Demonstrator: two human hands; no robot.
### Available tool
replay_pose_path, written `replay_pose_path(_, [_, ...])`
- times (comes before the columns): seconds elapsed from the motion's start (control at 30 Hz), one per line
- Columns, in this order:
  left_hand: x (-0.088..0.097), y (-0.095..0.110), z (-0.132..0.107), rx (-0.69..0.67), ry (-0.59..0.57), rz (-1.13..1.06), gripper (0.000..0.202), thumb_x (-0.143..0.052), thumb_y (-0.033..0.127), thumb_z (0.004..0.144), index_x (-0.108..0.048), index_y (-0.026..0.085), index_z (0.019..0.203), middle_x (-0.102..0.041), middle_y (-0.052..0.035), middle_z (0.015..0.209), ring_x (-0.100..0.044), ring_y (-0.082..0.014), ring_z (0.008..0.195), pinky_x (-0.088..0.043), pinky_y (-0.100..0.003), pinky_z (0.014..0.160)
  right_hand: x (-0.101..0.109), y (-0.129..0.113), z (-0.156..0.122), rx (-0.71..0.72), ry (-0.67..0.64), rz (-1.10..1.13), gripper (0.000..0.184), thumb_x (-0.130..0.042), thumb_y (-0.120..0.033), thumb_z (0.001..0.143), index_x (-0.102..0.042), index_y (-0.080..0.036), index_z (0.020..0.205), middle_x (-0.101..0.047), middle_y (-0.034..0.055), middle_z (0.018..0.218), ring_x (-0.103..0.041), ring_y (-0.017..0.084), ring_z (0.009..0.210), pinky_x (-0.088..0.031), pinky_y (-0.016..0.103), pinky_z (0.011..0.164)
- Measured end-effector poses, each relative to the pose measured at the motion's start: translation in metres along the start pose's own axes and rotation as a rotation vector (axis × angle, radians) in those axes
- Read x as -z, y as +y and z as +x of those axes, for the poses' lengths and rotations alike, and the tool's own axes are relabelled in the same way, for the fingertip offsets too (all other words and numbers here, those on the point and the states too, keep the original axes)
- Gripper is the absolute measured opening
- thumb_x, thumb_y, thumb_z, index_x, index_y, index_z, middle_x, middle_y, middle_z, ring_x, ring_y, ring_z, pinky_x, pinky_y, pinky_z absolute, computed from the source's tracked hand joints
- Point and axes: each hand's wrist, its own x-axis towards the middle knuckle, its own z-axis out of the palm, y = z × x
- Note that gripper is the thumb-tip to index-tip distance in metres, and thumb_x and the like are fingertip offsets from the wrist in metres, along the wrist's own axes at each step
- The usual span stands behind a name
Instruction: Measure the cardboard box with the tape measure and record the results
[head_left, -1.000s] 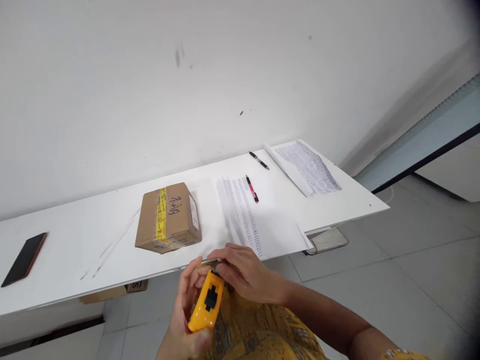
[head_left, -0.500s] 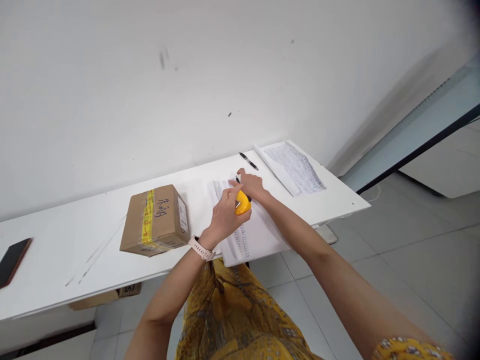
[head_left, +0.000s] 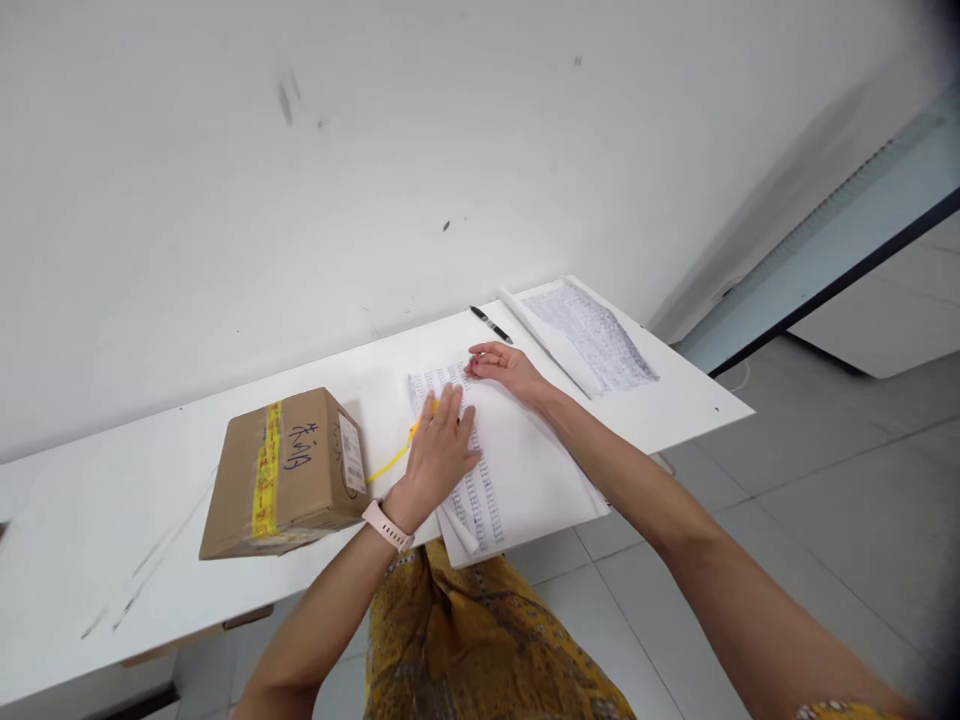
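My left hand, with a pale pink watch band on its wrist, lies fairly flat with fingers stretched over a stack of printed paper. Beyond its fingers, partly hidden, is a yellow tape measure; its yellow blade runs left toward the cardboard box. At the top of the stack rests my right hand. Its fingers are bent together, and what is between the fingertips, if anything, is too small to make out.
A black pen lies near the wall, beside a printed sheet in a clear sleeve. Everything rests on a narrow white table against the wall. The stack hangs slightly over the front edge. A blue-grey panel stands at right.
My left hand has let go of the yellow tape measure, which now lies down beyond it, and has spread flat on the paper. The view has shifted slightly, with the box lower left.
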Motion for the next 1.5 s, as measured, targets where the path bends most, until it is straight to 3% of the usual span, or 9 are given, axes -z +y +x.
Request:
replay_pose_path(0.13, [-0.008, 0.011, 0.008, -0.162, -0.018, 0.043, 0.065, -0.055, 0.053, 0.092, -0.054, 0.0, 0.13, -0.053, -0.027, 0.14, -0.042, -0.0364, 0.139, -0.023, -0.053, 0.12, -0.014, 0.005, -0.006, 0.042, 0.11, -0.15, 0.033, -0.066, -0.052, 0.081, -0.048, -0.024, 0.077, -0.049, -0.0076, 0.052, -0.046, 0.011, 0.051, -0.041, 0.028, 0.059])
replay_pose_path(0.2, [-0.012, 0.015, 0.009, -0.165, 0.001, 0.058, 0.07, -0.05, 0.056, 0.093, -0.053, -0.002, 0.131, -0.057, -0.0287, 0.135, -0.049, -0.037, 0.133, -0.024, -0.053, 0.119, -0.018, 0.006, -0.008, 0.026, 0.123, -0.181, 0.034, -0.056, -0.055, 0.088, -0.046, -0.024, 0.076, -0.045, -0.0076, 0.051, -0.042, 0.011, 0.051, -0.038, 0.028, 0.058])
replay_pose_path(0.27, [-0.015, 0.018, 0.011, -0.144, 0.02, 0.064, 0.072, -0.05, 0.057, 0.093, -0.052, -0.004, 0.133, -0.058, -0.0304, 0.133, -0.052, -0.0377, 0.129, -0.024, -0.054, 0.119, -0.019, 0.007, -0.008, 0.015, 0.108, -0.181, 0.032, -0.05, -0.055, 0.091, -0.051, -0.023, 0.084, -0.053, -0.0046, 0.062, -0.049, 0.013, 0.061, -0.042, 0.028, 0.064])
replay_pose_path(0.37, [-0.018, 0.022, 0.013, -0.107, 0.039, 0.055, 0.071, -0.05, 0.054, 0.093, -0.053, -0.005, 0.132, -0.058, -0.0315, 0.132, -0.054, -0.0385, 0.127, -0.022, -0.057, 0.119, -0.02, 0.01, -0.007, 0.024, 0.102, -0.271, 0.033, -0.051, -0.053, 0.09, -0.055, -0.022, 0.081, -0.057, -0.0009, 0.074, -0.053, 0.015, 0.074, -0.043, 0.029, 0.071])
replay_pose_path(0.47, [-0.022, 0.024, 0.015, -0.078, 0.068, 0.039, 0.063, -0.046, 0.048, 0.095, -0.054, -0.003, 0.131, -0.059, -0.0293, 0.132, -0.056, -0.0392, 0.125, -0.02, -0.061, 0.118, -0.02, 0.014, -0.006, 0.027, 0.139, -0.379, 0.033, -0.06, -0.047, 0.085, -0.049, -0.021, 0.067, -0.049, -0.0032, 0.064, -0.046, 0.013, 0.064, -0.039, 0.028, 0.062])
replay_pose_path(0.63, [-0.025, 0.024, 0.015, -0.046, 0.096, -0.02, 0.06, -0.046, 0.043, 0.094, -0.056, -0.005, 0.129, -0.06, -0.0293, 0.13, -0.058, -0.0386, 0.122, -0.022, -0.059, 0.118, -0.019, 0.021, -0.004, -0.011, 0.186, -0.306, 0.026, -0.07, -0.041, 0.075, -0.052, -0.023, 0.081, -0.057, -0.0036, 0.067, -0.053, 0.013, 0.06, -0.043, 0.028, 0.06])
replay_pose_path(0.77, [-0.026, 0.024, 0.015, -0.046, 0.09, -0.015, 0.059, -0.044, 0.043, 0.095, -0.056, -0.003, 0.13, -0.06, -0.0284, 0.131, -0.057, -0.0393, 0.122, -0.024, -0.061, 0.117, -0.017, 0.02, -0.006, -0.029, 0.216, -0.391, 0.03, -0.066, -0.045, 0.079, -0.046, -0.024, 0.071, -0.05, -0.0057, 0.053, -0.048, 0.013, 0.051, -0.038, 0.027, 0.053])
replay_pose_path(0.9, [-0.026, 0.024, 0.015, -0.048, 0.087, -0.046, 0.059, -0.047, 0.042, 0.094, -0.056, -0.004, 0.129, -0.059, -0.0298, 0.132, -0.057, -0.0388, 0.123, -0.023, -0.059, 0.118, -0.017, 0.017, -0.007, 0.013, 0.255, -0.551, 0.019, -0.062, -0.034, 0.08, -0.048, -0.024, 0.072, -0.047, -0.0065, 0.055, -0.044, 0.012, 0.052, -0.035, 0.027, 0.053])
replay_pose_path(1.5, [-0.027, 0.024, 0.016, -0.045, 0.085, -0.051, 0.059, -0.046, 0.042, 0.094, -0.056, -0.004, 0.13, -0.059, -0.0291, 0.132, -0.056, -0.0388, 0.124, -0.024, -0.058, 0.117, -0.019, 0.017, -0.009, 0.046, 0.159, -0.604, 0.03, -0.057, -0.03, 0.079, -0.034, -0.023, 0.062, -0.035, -0.0059, 0.055, -0.035, 0.012, 0.055, -0.031, 0.027, 0.055])
